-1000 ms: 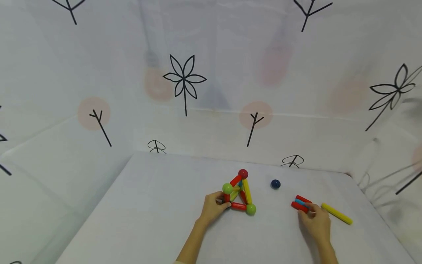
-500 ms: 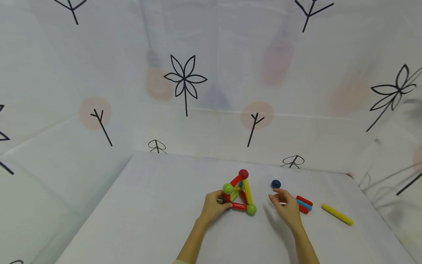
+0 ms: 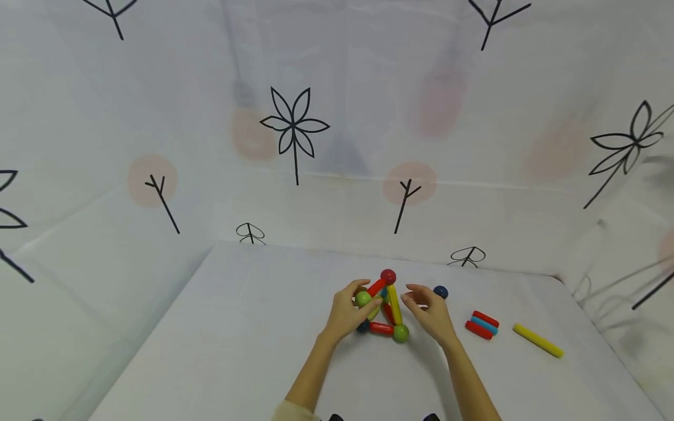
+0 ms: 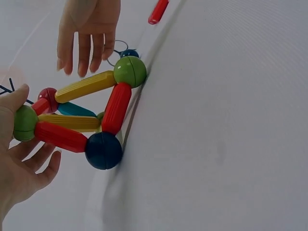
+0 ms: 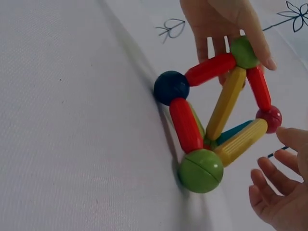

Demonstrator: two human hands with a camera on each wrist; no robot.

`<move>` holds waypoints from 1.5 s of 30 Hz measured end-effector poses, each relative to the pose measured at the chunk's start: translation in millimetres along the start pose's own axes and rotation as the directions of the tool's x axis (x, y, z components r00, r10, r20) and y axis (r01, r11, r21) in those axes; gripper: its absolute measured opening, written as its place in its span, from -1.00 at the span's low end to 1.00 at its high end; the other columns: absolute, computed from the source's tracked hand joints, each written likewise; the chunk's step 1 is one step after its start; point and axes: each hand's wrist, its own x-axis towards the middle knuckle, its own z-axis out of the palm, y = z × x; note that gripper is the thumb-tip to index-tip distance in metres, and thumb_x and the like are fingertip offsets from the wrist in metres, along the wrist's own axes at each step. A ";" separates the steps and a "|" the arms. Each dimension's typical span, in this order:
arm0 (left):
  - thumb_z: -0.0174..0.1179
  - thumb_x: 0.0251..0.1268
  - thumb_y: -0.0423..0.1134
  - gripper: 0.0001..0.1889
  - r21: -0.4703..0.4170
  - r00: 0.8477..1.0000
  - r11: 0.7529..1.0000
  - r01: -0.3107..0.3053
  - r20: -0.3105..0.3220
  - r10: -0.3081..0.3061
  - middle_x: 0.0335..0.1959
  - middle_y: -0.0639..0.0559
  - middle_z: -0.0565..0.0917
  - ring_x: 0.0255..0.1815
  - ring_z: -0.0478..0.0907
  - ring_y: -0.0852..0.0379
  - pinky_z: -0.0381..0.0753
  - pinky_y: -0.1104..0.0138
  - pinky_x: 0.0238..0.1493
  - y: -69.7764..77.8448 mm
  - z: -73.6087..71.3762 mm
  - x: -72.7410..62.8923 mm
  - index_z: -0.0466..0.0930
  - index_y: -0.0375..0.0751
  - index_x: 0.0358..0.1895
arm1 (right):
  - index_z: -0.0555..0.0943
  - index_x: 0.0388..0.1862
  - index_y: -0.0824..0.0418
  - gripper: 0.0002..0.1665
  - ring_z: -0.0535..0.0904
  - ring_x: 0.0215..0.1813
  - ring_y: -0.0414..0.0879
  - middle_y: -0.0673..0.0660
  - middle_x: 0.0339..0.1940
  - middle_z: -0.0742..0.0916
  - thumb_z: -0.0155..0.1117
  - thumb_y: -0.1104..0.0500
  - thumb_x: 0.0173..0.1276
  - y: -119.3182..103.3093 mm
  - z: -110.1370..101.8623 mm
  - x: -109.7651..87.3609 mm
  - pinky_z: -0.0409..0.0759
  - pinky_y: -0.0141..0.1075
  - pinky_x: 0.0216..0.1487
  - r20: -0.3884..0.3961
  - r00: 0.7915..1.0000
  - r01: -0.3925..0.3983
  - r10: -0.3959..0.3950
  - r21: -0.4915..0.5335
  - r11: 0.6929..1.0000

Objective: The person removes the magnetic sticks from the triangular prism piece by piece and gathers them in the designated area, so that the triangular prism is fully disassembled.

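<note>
A frame of magnetic building rods and balls (image 3: 394,305) stands on the table, with red, yellow and teal rods. Green balls (image 5: 201,171), a red ball (image 3: 388,276) and a dark blue ball (image 4: 103,150) join them. My left hand (image 3: 344,313) is around the upper green ball (image 4: 25,123), its thumb on one side and fingers behind; the fingers look relaxed, and firm contact is unclear. To the frame's right hovers my right hand (image 3: 433,316), fingers loosely bent and apart from the yellow rod (image 3: 394,305), holding nothing.
A loose dark blue ball (image 3: 441,292) lies just behind the right hand. Further right, two red rods (image 3: 478,330) flank a blue rod (image 3: 484,325). A yellow rod (image 3: 538,340) lies near the table's right side. A patterned white cloth (image 3: 337,210) hangs behind.
My right hand has left the red and blue rods and come left to the frame. The left hand has let go of the low dark blue ball and risen to the upper green ball.
</note>
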 end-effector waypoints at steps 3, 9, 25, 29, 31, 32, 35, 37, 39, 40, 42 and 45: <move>0.28 0.18 -0.18 -0.58 0.004 1.000 1.000 0.000 0.007 0.000 -0.17 -0.12 0.67 -0.27 0.52 0.16 0.52 0.46 -0.31 5.4 0.7 3.3 0.54 -0.34 0.06 | 0.50 0.16 0.34 -0.53 0.59 -0.03 0.11 0.25 -0.10 0.69 0.21 0.12 0.35 -3.1 6.5 2.4 0.57 -0.10 -0.03 0.014 1.000 0.014 -0.014 0.008 1.000; 0.26 0.16 -0.25 -0.66 0.034 1.000 0.999 -0.015 -0.020 0.016 -0.14 -0.14 0.68 -0.24 0.55 0.10 0.54 0.42 -0.23 8.6 3.3 6.5 0.61 -0.36 -0.02 | 0.51 0.13 0.38 -0.58 0.61 -0.06 0.15 0.31 -0.10 0.68 0.21 0.21 0.33 -8.3 18.1 5.3 0.58 -0.06 -0.02 0.032 0.999 0.035 -0.036 0.029 0.999; 0.19 0.13 -0.39 -0.72 0.024 1.000 1.000 -0.006 -0.017 0.007 -0.14 -0.14 0.69 -0.28 0.55 0.14 0.55 0.46 -0.27 5.8 1.7 11.2 0.65 -0.33 -0.06 | 0.55 0.07 0.38 -0.60 0.61 -0.20 0.03 0.21 -0.24 0.70 0.26 0.23 0.29 -9.9 26.2 6.6 0.59 -0.28 -0.16 -0.028 0.999 0.025 -0.025 -0.003 1.000; 0.20 0.12 -0.38 -0.72 0.020 1.000 1.000 -0.012 -0.018 0.012 -0.14 -0.16 0.69 -0.29 0.55 0.13 0.54 0.46 -0.30 5.1 2.0 11.7 0.65 -0.34 -0.06 | 0.56 0.04 0.38 -0.61 0.61 -0.20 0.03 0.22 -0.23 0.69 0.28 0.22 0.27 -9.9 26.3 5.7 0.58 -0.32 -0.18 -0.036 0.999 0.016 -0.017 -0.006 1.000; 0.20 0.13 -0.38 -0.71 0.018 1.000 1.000 -0.014 -0.018 0.015 -0.14 -0.16 0.69 -0.29 0.55 0.11 0.53 0.46 -0.31 4.8 1.8 12.1 0.65 -0.34 -0.06 | 0.57 0.03 0.38 -0.62 0.61 -0.21 0.03 0.21 -0.23 0.69 0.29 0.22 0.27 -9.7 26.6 5.7 0.57 -0.33 -0.19 -0.041 0.999 0.017 -0.017 -0.008 1.000; 0.19 0.13 -0.38 -0.71 0.019 1.000 1.000 -0.016 -0.019 0.017 -0.14 -0.16 0.69 -0.28 0.56 0.10 0.53 0.46 -0.30 4.8 1.7 12.3 0.65 -0.34 -0.06 | 0.57 0.02 0.38 -0.62 0.61 -0.21 0.03 0.22 -0.24 0.69 0.29 0.22 0.26 -9.6 26.8 5.6 0.57 -0.34 -0.19 -0.045 0.999 0.023 -0.023 -0.012 1.000; 0.18 0.14 -0.38 -0.72 0.018 1.000 1.000 -0.013 -0.017 0.013 -0.13 -0.15 0.69 -0.25 0.57 0.08 0.55 0.45 -0.27 4.7 1.3 12.2 0.65 -0.33 -0.06 | 0.58 0.00 0.38 -0.64 0.62 -0.22 0.04 0.22 -0.25 0.69 0.30 0.24 0.25 -9.3 27.7 5.3 0.59 -0.33 -0.22 -0.062 0.997 0.045 -0.046 -0.018 0.999; 0.18 0.14 -0.37 -0.72 0.015 1.000 1.000 -0.008 -0.014 0.008 -0.13 -0.15 0.69 -0.24 0.57 0.07 0.56 0.44 -0.26 4.4 1.3 12.0 0.65 -0.33 -0.06 | 0.58 0.00 0.38 -0.64 0.63 -0.23 0.05 0.22 -0.25 0.69 0.29 0.24 0.25 -8.7 28.2 5.1 0.61 -0.29 -0.22 -0.071 0.996 0.058 -0.059 -0.022 0.998; 0.18 0.15 -0.37 -0.72 0.009 1.000 1.000 0.000 -0.012 0.000 -0.13 -0.15 0.69 -0.25 0.56 0.08 0.55 0.44 -0.26 4.3 1.2 11.7 0.65 -0.32 -0.05 | 0.57 0.01 0.38 -0.63 0.63 -0.22 0.06 0.22 -0.25 0.69 0.29 0.23 0.25 -8.3 28.5 4.6 0.62 -0.26 -0.22 -0.074 0.995 0.060 -0.061 -0.022 0.998; 0.18 0.15 -0.37 -0.72 0.007 1.000 1.000 0.002 -0.011 -0.002 -0.12 -0.15 0.69 -0.25 0.56 0.09 0.55 0.45 -0.27 4.1 1.3 11.6 0.65 -0.32 -0.05 | 0.57 0.02 0.37 -0.62 0.63 -0.21 0.06 0.22 -0.24 0.69 0.29 0.23 0.26 -8.0 28.5 4.2 0.63 -0.24 -0.20 -0.071 0.996 0.057 -0.058 -0.022 0.998; 0.18 0.16 -0.36 -0.72 0.008 1.000 1.000 0.000 -0.011 0.000 -0.13 -0.14 0.69 -0.27 0.55 0.10 0.54 0.46 -0.30 2.8 1.7 11.1 0.65 -0.31 -0.05 | 0.55 0.05 0.37 -0.61 0.62 -0.19 0.07 0.23 -0.22 0.69 0.28 0.22 0.27 -7.6 28.3 3.4 0.63 -0.22 -0.18 -0.061 0.997 0.050 -0.051 -0.023 0.999; 0.19 0.17 -0.35 -0.73 0.016 1.000 1.000 -0.010 -0.018 0.010 -0.13 -0.13 0.69 -0.27 0.55 0.11 0.54 0.45 -0.28 1.6 2.6 10.5 0.65 -0.30 -0.05 | 0.54 0.07 0.37 -0.59 0.62 -0.16 0.07 0.24 -0.19 0.69 0.29 0.23 0.26 -7.2 27.5 1.3 0.62 -0.19 -0.15 -0.043 0.998 0.035 -0.036 -0.019 0.999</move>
